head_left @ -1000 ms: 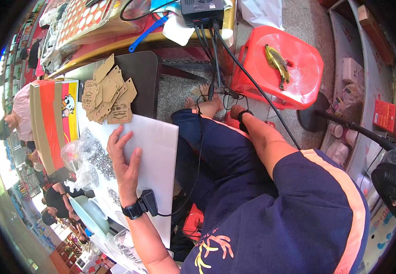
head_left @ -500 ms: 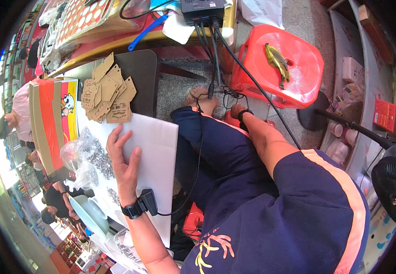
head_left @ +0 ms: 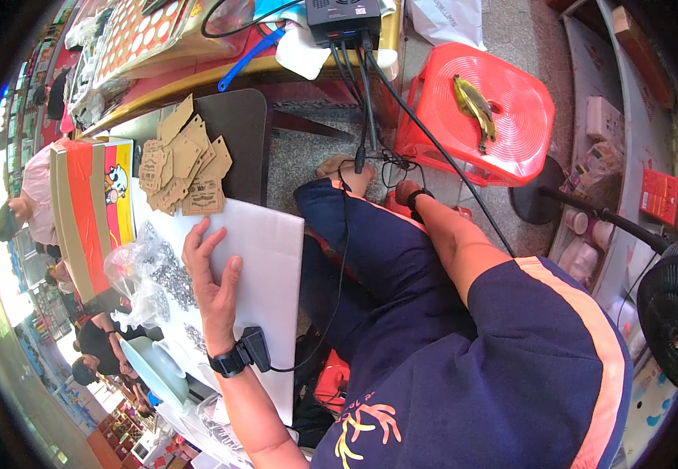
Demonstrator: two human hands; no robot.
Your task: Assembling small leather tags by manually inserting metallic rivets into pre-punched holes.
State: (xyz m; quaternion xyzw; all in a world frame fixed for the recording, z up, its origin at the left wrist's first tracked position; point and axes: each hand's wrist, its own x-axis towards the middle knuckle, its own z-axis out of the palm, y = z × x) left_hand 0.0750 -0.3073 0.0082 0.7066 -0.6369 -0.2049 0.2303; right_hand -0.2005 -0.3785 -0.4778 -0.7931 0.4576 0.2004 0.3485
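My left hand, with a black watch-like band and a small dark box at its wrist, rests over a white foam board. Its fingers are spread and nothing is in them. Just beyond the fingertips lies a loose pile of brown cardboard tags. Left of the hand, many small silvery pieces lie on white by a crumpled clear plastic bag. My right hand is down by my legs, a dark band around its wrist; its fingers are mostly hidden.
A red plastic stool bears a dark-spotted banana peel. Black cables run from a black box past my legs. A fan stands at right. A carton and pale blue bowl are at left, with people beyond.
The white board and the tag pile appear slightly lower in the picture. Both hands keep nearly the same place and pose.
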